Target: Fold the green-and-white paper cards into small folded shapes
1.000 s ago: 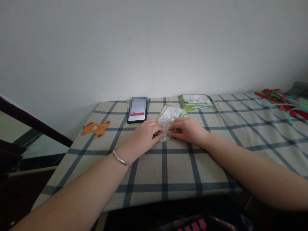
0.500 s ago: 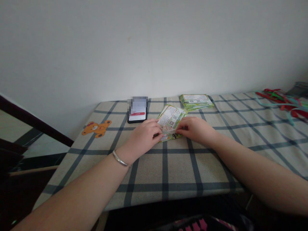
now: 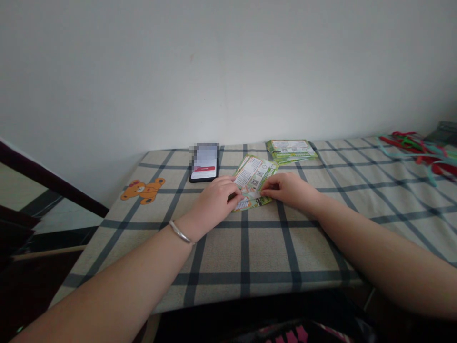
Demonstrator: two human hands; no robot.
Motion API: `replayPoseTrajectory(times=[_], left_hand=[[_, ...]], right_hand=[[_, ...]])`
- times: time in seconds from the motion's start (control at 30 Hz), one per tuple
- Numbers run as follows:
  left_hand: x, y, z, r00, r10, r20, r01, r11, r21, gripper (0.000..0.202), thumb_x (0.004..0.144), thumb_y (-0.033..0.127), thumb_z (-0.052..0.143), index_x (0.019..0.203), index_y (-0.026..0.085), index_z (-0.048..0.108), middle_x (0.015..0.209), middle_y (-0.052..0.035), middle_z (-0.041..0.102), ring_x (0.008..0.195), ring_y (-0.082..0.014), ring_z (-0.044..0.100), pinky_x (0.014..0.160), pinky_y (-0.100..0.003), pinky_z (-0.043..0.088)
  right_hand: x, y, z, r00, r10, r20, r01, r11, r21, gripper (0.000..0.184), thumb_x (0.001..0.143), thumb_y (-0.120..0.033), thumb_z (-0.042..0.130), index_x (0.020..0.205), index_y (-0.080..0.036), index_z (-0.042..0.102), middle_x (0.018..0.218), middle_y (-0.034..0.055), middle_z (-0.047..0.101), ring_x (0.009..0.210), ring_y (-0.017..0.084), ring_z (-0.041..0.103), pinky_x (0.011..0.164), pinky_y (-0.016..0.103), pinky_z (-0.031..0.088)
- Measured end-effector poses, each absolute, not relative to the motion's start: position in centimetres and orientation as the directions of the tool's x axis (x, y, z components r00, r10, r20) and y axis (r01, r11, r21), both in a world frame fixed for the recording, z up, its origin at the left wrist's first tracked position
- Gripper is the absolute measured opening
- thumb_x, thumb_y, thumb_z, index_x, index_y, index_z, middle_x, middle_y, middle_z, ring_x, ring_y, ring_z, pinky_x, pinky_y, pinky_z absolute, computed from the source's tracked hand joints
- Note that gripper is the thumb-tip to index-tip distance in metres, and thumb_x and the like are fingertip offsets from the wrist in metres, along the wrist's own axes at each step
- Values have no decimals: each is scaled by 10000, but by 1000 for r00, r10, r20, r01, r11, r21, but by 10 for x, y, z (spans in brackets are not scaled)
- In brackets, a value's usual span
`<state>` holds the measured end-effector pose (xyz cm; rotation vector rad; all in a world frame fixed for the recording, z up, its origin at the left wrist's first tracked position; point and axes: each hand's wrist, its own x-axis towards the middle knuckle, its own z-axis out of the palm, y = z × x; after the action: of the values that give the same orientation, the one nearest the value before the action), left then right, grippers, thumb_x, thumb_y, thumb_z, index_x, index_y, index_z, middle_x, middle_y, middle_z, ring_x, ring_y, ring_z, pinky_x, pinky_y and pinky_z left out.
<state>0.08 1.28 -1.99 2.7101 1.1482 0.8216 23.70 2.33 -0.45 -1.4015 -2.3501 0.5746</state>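
Observation:
Green-and-white printed cards (image 3: pixel 254 171) lie slightly fanned at the middle of the table, with text and square codes on their faces. At their left edge, my left hand (image 3: pixel 222 196) is closed, thumb and fingers pinching the near part of the top card. From the right, my right hand (image 3: pixel 287 189) pinches the same card between thumb and fingertips. A pale, shiny strip crosses the card between both hands; whether it is a bent edge or a separate piece I cannot tell. A lower card shows beneath it.
A phone (image 3: pixel 204 164) with a lit screen lies behind my left hand. Another stack of cards (image 3: pixel 293 150) sits near the wall. A bear cutout (image 3: pixel 143 191) is at left, tangled coloured ribbons (image 3: pixel 421 152) at far right. A checked cloth (image 3: pixel 264 252) covers the table.
Both hands have shifted only slightly at the card. The left fingertips have drawn up a little, and more of the lower card's printing shows below them.

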Motion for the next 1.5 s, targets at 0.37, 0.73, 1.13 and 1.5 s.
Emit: replayPoseTrajectory(times=[0.37, 0.73, 1.13, 1.5], left_hand=[[2, 14, -21, 568, 692, 446, 646, -711, 279, 83, 830, 173, 664, 756, 160, 631, 946, -69, 687, 1114, -247, 586, 980, -449, 476], [0, 14, -21, 597, 682, 422, 643, -722, 256, 85, 825, 162, 667, 757, 163, 616, 930, -60, 663, 1040, -232, 595, 942, -423, 492], [-2, 13, -23, 643, 655, 397, 600, -753, 271, 92, 881, 145, 588, 959, 179, 623, 1017, -47, 637, 996, -190, 583, 916, -389, 496], [0, 5, -13, 757, 546, 360, 561, -825, 72, 152, 884, 93, 561, 968, 166, 664, 1034, -49, 660, 1086, -214, 554, 985, -385, 466]], right_hand=[[221, 19, -11, -587, 732, 346, 670, 679, -301, 149, 857, -307, 636, 848, -177, 709, 828, 48, 669, 819, 165, 577, 758, 280, 418], [214, 19, -12, -494, 825, 275, 690, 564, -454, 75, 819, -233, 667, 797, -188, 723, 761, 19, 703, 696, 135, 583, 630, 241, 388], [212, 19, -14, -444, 868, 221, 730, 493, -473, 96, 814, -263, 643, 838, -195, 706, 832, 32, 730, 737, 156, 625, 652, 252, 427], [211, 17, -13, -443, 861, 247, 734, 507, -451, 94, 821, -248, 619, 852, -182, 677, 795, 29, 699, 688, 142, 592, 624, 245, 406]])
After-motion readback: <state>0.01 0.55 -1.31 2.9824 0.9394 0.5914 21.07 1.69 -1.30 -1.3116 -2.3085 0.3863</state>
